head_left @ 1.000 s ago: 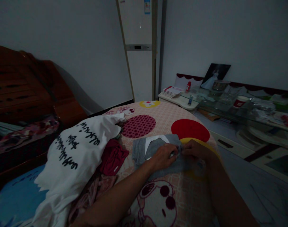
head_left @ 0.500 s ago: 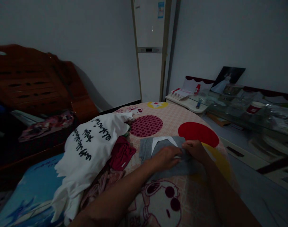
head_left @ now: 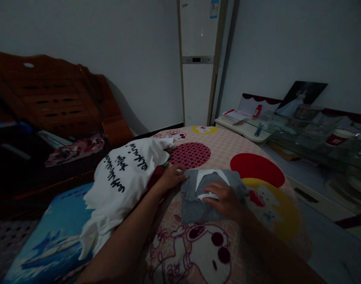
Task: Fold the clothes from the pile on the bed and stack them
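Already the grey garment (head_left: 195, 212) lies in a compact folded shape, right of the frame's centre, on the patterned tablecloth (head_left: 223, 142); I judge this folding nearly complete. The white garment (head_left: 134, 180) at centre left lies loose, so it is probably left to do. The left hand (head_left: 172, 177) is at the grey piece's upper left corner, fingers lowered; the right hand (head_left: 223, 197) bends over its white collar (head_left: 199, 182). In such dim light, I cannot tell whether either hand grips.
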Available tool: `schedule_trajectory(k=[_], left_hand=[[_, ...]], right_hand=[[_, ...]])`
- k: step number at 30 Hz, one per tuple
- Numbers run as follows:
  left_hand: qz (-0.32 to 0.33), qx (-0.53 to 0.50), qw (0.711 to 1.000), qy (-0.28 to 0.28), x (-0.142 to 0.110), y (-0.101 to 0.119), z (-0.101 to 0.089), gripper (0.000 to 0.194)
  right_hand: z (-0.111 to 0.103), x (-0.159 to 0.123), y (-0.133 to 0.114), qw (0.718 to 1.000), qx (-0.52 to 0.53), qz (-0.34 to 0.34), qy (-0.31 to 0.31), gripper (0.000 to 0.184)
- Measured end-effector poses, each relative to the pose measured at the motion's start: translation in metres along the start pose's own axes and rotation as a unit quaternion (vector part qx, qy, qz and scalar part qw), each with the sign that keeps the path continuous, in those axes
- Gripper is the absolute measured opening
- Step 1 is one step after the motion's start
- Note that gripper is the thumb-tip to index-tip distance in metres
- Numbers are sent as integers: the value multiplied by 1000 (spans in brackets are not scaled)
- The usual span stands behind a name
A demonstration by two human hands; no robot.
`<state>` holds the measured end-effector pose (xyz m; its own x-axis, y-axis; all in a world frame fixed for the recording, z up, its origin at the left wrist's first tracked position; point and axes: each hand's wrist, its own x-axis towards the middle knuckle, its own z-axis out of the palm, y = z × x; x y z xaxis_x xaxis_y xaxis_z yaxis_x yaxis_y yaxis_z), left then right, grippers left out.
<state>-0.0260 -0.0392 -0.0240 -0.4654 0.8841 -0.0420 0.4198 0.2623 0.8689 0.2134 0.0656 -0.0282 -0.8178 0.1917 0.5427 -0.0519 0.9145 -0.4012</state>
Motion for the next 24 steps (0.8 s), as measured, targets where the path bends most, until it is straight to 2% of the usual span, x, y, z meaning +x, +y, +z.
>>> schedule_trajectory(k=[3,6,8,12,15,17,22,24], left_hand=[[-39,-118,992,-8,2,-1,3,44],[-63,-178,982,-7,0,6,2,47],[-83,-201,976,-20,-3,11,2,49],[-115,-208,970,-41,-6,15,3,48],[-122,-208,969,-44,-6,14,4,45],[-121,-208,969,-49,-5,13,3,43],[-127,-208,969,-49,-3,11,3,43],[-123,-213,968,-56,-3,10,3,47]], right_hand=[[7,-1,-6,997,-60,-16,-49,19],[10,-1,-10,989,-120,-25,-78,10],[11,0,-11,989,-128,-22,-76,15],[9,2,-14,995,-90,-5,-44,14],[9,5,-20,997,-73,-4,-37,5],[12,9,-26,997,-71,-14,-39,8],[35,20,-40,988,-142,-17,-62,16],[45,23,-43,982,-182,0,-57,12]])
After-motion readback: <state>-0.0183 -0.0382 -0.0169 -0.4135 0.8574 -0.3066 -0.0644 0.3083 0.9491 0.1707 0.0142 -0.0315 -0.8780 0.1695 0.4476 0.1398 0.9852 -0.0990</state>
